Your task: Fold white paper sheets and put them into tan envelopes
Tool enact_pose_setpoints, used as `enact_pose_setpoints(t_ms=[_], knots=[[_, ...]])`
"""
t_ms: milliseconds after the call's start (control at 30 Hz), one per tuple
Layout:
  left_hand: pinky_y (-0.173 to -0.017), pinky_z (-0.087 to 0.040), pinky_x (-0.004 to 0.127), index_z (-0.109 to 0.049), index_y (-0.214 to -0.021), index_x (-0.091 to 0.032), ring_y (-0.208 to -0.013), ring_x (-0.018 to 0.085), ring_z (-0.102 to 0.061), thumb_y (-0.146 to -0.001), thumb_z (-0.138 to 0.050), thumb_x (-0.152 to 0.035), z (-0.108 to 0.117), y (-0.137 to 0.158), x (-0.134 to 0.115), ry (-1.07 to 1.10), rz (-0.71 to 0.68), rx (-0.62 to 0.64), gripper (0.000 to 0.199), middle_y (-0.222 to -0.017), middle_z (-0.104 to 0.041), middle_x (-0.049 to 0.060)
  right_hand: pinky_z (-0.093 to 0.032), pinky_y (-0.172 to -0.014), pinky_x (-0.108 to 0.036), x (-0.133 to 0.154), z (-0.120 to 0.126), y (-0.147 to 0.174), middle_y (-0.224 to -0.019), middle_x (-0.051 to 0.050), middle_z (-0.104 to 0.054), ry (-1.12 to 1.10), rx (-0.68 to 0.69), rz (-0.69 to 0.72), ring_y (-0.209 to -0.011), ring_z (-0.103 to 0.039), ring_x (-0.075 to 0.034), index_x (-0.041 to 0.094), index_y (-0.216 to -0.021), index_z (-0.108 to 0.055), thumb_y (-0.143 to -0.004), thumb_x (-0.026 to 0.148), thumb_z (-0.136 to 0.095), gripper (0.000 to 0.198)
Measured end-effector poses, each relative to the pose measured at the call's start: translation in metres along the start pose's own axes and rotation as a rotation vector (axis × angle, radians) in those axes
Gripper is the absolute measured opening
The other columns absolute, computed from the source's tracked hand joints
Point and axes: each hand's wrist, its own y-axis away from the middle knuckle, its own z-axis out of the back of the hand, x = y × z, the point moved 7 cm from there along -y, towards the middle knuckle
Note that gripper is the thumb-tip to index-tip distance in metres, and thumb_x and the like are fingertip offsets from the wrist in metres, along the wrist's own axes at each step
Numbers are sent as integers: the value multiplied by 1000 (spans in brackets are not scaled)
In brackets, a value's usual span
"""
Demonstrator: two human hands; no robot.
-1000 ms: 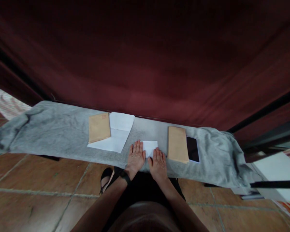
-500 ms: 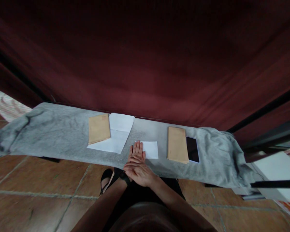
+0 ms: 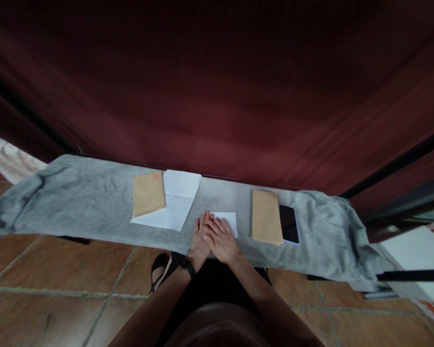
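Note:
A small folded sheet of white paper (image 3: 230,220) lies near the front edge of the grey cloth (image 3: 94,197). My left hand (image 3: 199,241), with a dark band at its wrist, rests flat at the paper's left edge, fingers stretched out. My right hand (image 3: 223,244) lies flat, partly over the left hand's fingers and partly over the paper, hiding much of the sheet. Neither hand grips anything. To the left, a brown envelope stack (image 3: 148,193) overlaps a larger creased white sheet (image 3: 181,190). On the right lies another stack of brown envelopes (image 3: 266,217).
A dark-screened phone (image 3: 288,224) touches the right-hand envelopes. Behind the cloth-covered surface rises a dark red curtain or panel (image 3: 217,130). A white box-like object (image 3: 415,250) stands at the far right, crossed by a black bar. Brown tiles (image 3: 75,270) form the floor.
My right hand has slid forward and right, from the back of my left hand onto its fingers and the folded paper. The envelopes, larger sheet and phone stay in place.

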Motion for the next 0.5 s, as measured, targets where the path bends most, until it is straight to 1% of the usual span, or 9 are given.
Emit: enact_pose_setpoints(t_ms=[100,200,267,367,500], knots=[[-121,-19,52,-36,-151,-8,-150,29,-22,-93,-35,-21,7,2,4,-14,62,8,60,-159,-32,18,-27,-120,-43,-30,-4,3,-155,-6,-42,52,-22,-164,-145,-36,-19,20,-149,-42,-106,35,-31,48],[-122,-17,52,-34,-152,-7,-150,28,-22,-95,-33,-24,12,1,3,-6,98,-1,59,-159,-33,17,-27,-119,-45,-51,-9,9,-156,-8,-40,101,-37,-242,-145,-35,-22,18,-149,-43,-105,36,-31,49],[-122,-17,52,-35,-152,-7,-150,28,-23,-97,-31,-28,14,0,3,3,104,-14,59,-158,-34,17,-26,-120,-47,-57,-12,12,-157,-9,-36,121,-52,-257,-147,-33,-23,18,-150,-41,-105,38,-32,50],[-122,-17,50,-35,-152,-8,-150,27,-25,-99,-29,-31,16,0,3,17,114,-21,58,-158,-35,16,-25,-119,-47,-63,-14,18,-158,-13,-34,150,-91,-311,-148,-30,-25,12,-151,-38,-104,39,-35,54],[-122,-16,49,-32,-153,-8,-150,26,-25,-98,-32,-31,17,1,4,42,132,-12,59,-159,-33,15,-26,-118,-49,-66,-9,25,-156,-19,-37,180,-168,-378,-145,-35,-28,6,-152,-35,-104,38,-35,58]])
